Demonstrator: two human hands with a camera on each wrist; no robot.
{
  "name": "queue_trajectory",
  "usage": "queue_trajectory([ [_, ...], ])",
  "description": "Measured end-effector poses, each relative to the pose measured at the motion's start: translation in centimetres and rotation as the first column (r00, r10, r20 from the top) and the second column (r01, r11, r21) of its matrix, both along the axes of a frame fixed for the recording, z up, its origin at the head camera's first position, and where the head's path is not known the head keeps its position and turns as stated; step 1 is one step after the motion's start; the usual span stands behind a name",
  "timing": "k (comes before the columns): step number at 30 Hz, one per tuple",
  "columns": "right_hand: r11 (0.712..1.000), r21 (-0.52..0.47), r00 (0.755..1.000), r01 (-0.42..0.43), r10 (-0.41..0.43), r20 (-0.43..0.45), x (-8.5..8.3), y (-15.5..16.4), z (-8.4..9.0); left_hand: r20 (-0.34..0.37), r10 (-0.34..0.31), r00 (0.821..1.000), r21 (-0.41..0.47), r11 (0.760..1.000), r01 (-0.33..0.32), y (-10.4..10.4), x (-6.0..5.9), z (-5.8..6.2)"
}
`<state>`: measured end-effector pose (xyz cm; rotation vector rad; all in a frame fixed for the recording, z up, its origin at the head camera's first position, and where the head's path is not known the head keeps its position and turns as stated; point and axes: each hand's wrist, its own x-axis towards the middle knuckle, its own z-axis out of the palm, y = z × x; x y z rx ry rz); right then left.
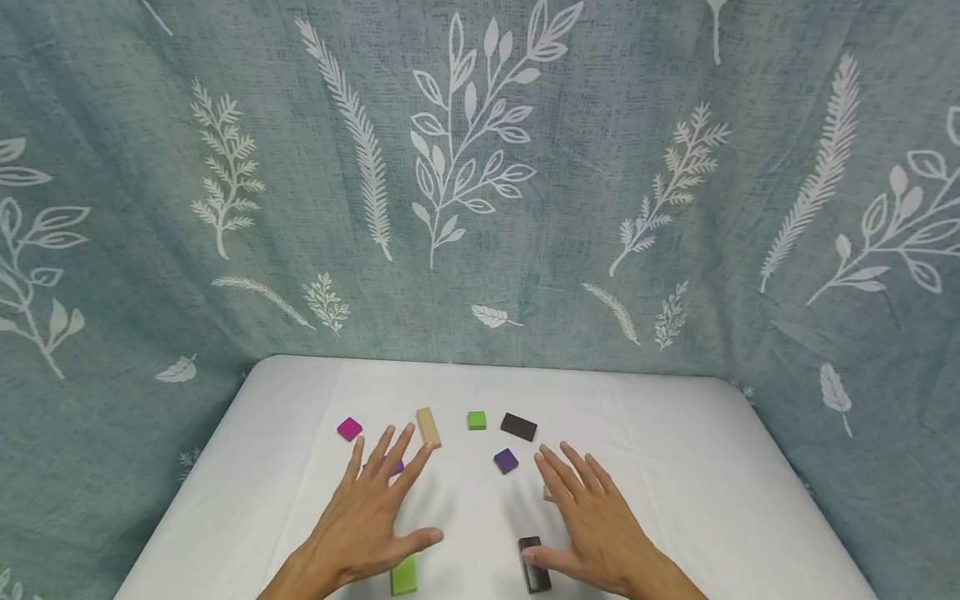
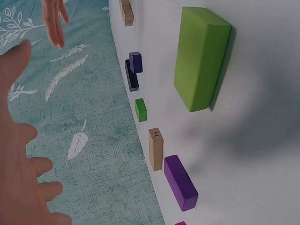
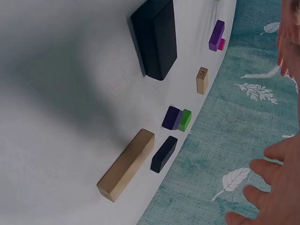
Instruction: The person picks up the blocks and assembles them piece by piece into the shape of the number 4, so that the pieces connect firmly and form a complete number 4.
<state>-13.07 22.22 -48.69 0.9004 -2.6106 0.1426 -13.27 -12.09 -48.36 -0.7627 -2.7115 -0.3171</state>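
Both hands hover above the white table with fingers spread, holding nothing. My left hand (image 1: 367, 517) is over a purple block (image 2: 181, 183), mostly hidden by its fingers in the head view; a light green block (image 1: 403, 577) lies below its thumb. My right hand (image 1: 600, 525) is over a wooden block (image 3: 126, 166), nearly all covered in the head view. Under the right thumb lies a black block (image 1: 535, 575). Farther off are a magenta block (image 1: 349, 429), an upright-lying wooden block (image 1: 428, 427), a green block (image 1: 477, 421), a dark block (image 1: 519, 427) and a dark purple block (image 1: 506, 461).
The white table (image 1: 675, 467) has rounded far corners. A teal curtain (image 1: 555, 275) with white leaf prints hangs behind it and along both sides. One wooden block shows a printed mark on its end in the wrist views.
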Motion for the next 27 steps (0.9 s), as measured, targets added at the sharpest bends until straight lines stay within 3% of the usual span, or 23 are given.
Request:
queue_trajectory([
  [10,0.999,-0.024,0.999,-0.025,0.026,0.044,0.7,0.3,-0.8,-0.010,-0.045,0.999,0.029,0.999,0.046,-0.4,0.5,-1.0],
  [15,0.999,-0.039,0.993,-0.033,0.038,0.114,0.9,0.4,-1.4,0.091,-0.041,0.995,0.041,0.998,0.038,-0.6,0.9,-1.2],
  [20,0.997,-0.053,0.989,-0.063,0.069,0.133,1.1,0.8,-2.2,0.238,-0.030,0.971,0.029,0.999,0.024,-0.8,0.9,-1.2],
  [27,0.999,-0.025,0.965,-0.026,0.032,0.260,1.3,1.0,-2.6,0.259,-0.024,0.966,0.016,1.000,0.021,-1.2,1.0,-1.7],
])
